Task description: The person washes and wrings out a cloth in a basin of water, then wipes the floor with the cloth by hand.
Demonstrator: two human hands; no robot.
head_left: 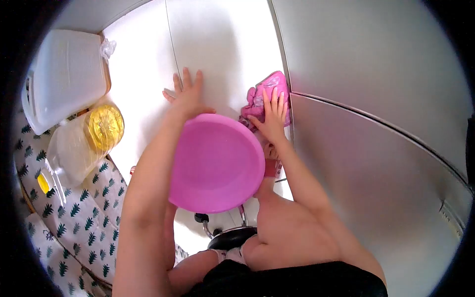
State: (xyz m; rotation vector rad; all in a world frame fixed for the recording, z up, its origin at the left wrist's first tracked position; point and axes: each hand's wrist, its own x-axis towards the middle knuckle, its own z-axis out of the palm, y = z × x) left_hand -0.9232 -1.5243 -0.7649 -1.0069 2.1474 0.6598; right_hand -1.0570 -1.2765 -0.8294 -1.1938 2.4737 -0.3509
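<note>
Lays spread right fingers [274, 102] on the pink cloth [256, 101], ungripped, beside the metal panel [346, 148]; splays left fingers [187, 81], empty, over the white floor [141, 59]. Could tip the nearby pink basin [220, 163] by brushing it with left wrist [183, 110].

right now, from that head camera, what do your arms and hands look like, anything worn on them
The left hand and right hand are ungloved, with no ring, watch or bracelet visible. Both the left arm and right arm show no sleeve along their visible length. A black garment shows at the bottom edge.
</note>
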